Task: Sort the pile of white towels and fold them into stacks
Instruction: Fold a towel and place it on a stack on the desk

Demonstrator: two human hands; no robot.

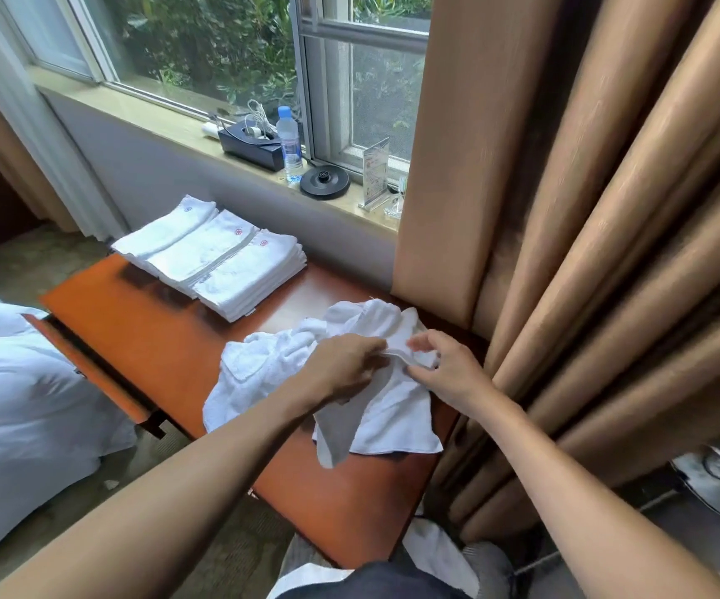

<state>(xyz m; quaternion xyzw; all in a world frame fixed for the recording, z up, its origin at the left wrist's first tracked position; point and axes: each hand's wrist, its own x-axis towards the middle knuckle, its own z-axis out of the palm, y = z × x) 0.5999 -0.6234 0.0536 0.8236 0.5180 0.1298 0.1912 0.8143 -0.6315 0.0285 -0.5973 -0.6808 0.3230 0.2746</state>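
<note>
A loose pile of crumpled white towels [263, 361] lies on the orange wooden table [142, 335], near its right side. My left hand [340, 365] and my right hand [449, 365] meet over the pile, and each pinches the edge of one white towel [388, 417], which hangs down from the fingers toward the table's front. Three stacks of folded white towels [215, 257] with small red marks stand side by side at the table's far end, below the window.
Thick tan curtains [587, 252] hang close on the right. On the windowsill [168, 127] stand a black box, a water bottle [289, 144], a black kettle base and a card holder. A white bed [16, 408] is at the left.
</note>
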